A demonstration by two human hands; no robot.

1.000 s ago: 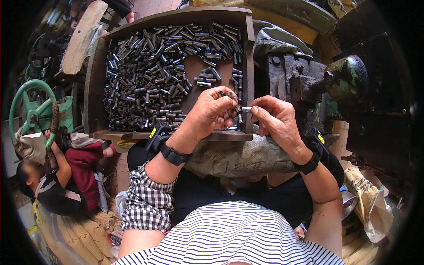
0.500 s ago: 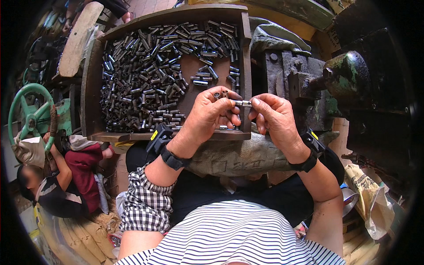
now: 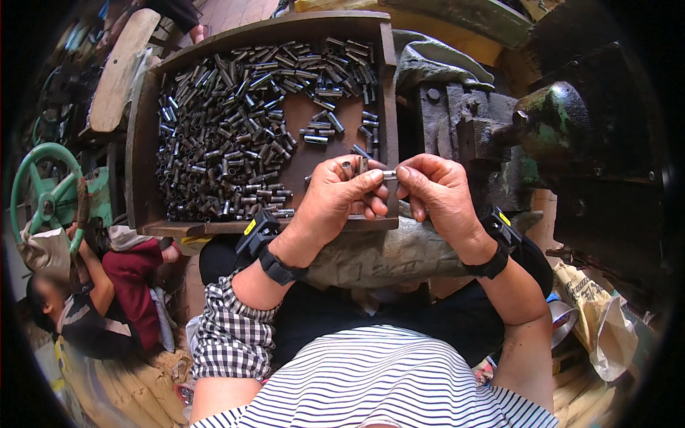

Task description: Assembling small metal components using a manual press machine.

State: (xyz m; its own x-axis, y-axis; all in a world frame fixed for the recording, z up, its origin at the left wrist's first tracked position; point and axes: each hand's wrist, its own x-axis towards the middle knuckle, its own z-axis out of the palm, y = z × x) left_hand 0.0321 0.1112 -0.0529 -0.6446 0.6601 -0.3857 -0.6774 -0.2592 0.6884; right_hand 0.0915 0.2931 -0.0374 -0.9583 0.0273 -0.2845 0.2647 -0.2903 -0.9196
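Observation:
Over the near right corner of a wooden tray (image 3: pixel 389 93), my left hand (image 3: pixel 325 203) is closed around a few short metal tubes (image 3: pixel 347 168), whose open ends stick up between the fingers. One small shiny metal tube (image 3: pixel 389 174) bridges both hands. Its left end is pinched by my left thumb and fingers. My right hand (image 3: pixel 444 196) grips the other end between thumb and forefinger, with the remaining fingers curled under. Behind the hands, several loose tubes (image 3: pixel 316 135) lie on the tray's brown bottom, beside a large heap of tubes (image 3: pixel 221 135) filling its left side.
Right of the tray stands a dark, greasy machine (image 3: pixel 492 121) with a grey cloth (image 3: pixel 442 60) behind it. A green handwheel (image 3: pixel 46 200) is at far left, near a seated person (image 3: pixel 93 299). A crumpled paper sack (image 3: pixel 599 321) lies at right.
The view has shifted slightly, moving the tray a little left. Both hands remain at the same small tube, drawn slightly closer together; the tubes in my left hand sit a bit differently.

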